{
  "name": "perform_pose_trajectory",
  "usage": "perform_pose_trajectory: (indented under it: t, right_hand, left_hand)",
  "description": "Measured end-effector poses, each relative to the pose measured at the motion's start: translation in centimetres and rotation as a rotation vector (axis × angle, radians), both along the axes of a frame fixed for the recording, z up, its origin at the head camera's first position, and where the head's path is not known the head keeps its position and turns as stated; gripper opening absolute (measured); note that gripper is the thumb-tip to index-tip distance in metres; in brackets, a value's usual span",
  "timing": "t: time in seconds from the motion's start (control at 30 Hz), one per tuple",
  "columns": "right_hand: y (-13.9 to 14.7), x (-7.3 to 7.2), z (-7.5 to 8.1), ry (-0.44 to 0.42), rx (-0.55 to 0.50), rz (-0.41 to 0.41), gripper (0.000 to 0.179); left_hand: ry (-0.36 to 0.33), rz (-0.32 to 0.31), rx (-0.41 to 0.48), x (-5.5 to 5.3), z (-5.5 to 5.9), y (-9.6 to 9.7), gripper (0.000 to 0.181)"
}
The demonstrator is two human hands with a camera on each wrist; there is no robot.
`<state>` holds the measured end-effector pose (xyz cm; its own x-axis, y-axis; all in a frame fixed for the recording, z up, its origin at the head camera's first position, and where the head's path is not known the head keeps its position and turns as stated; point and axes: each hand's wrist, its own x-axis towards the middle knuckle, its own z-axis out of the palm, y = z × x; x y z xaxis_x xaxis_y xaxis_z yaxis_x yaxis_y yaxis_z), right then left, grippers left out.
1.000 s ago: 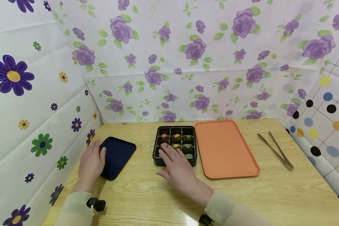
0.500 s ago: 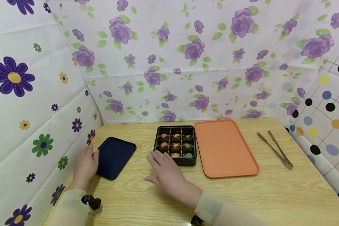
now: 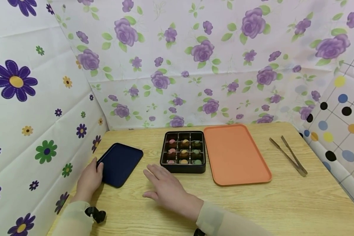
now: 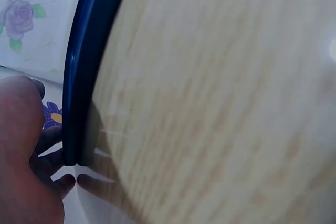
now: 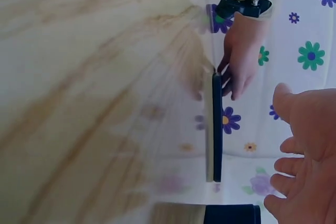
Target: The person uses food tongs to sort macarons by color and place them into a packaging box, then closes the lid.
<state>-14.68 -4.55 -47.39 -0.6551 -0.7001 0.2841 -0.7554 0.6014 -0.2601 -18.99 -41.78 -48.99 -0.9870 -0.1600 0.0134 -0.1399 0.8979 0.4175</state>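
Note:
In the head view my left hand (image 3: 89, 179) is at the left edge of a dark blue tray (image 3: 121, 164), which lies flat on the table. Its fingertips are right at the tray's rim (image 4: 79, 77) in the left wrist view, fingers loosely bent. My right hand (image 3: 169, 191) hovers low over the table, palm down and fingers extended, holding nothing. Just beyond it stands a black divided box (image 3: 183, 168) with small sweets in pink, yellow and green, one to a compartment. The right wrist view shows the right hand (image 5: 307, 150) with its fingers apart from the tray.
Right of the box lies an orange tray (image 3: 237, 157) with nothing on it. Metal tongs (image 3: 290, 157) rest farther right on the wooden table (image 3: 283, 203). Flowered cloth (image 3: 183, 65) hangs behind, with patterned cloths at both sides.
My right hand has drawn back from over the box, leftward and nearer to me. The left hand has slid slightly left and back along the blue tray's edge. The trays stay put.

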Motion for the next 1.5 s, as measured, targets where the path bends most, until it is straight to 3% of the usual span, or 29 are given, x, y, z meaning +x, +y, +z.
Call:
perform_pose_trajectory:
  t: [0.27,0.53,0.83,1.03,1.27,1.5]
  right_hand:
    - [-0.8,0.1,-0.6,-0.018,-0.011,0.063,0.075]
    - [-1.9,-0.2,-1.3,-0.102,0.032,0.088,0.077]
    - [-2.8,-0.9,-1.3,-0.282,0.08,0.058,0.081]
    - [-3.3,-1.4,-1.4,-0.294,0.101,0.043,0.082]
    - [-4.1,-1.9,-1.5,-0.297,0.122,0.041,0.081]
    - [-4.3,-2.1,-1.5,-0.334,0.127,-0.009,0.081]
  left_hand:
    - [0.033,0.025,-0.012,0.5,-0.3,0.3,0.066]
    - [0.051,0.052,-0.017,1.1,-0.2,1.0,0.065]
    - [0.054,0.069,0.062,1.0,-0.5,1.7,0.064]
    - [0.042,0.066,0.105,1.0,-0.7,2.2,0.069]
    - [0.076,0.052,0.113,0.8,-0.8,3.1,0.066]
    - [0.116,0.044,0.132,0.7,-1.1,4.1,0.063]
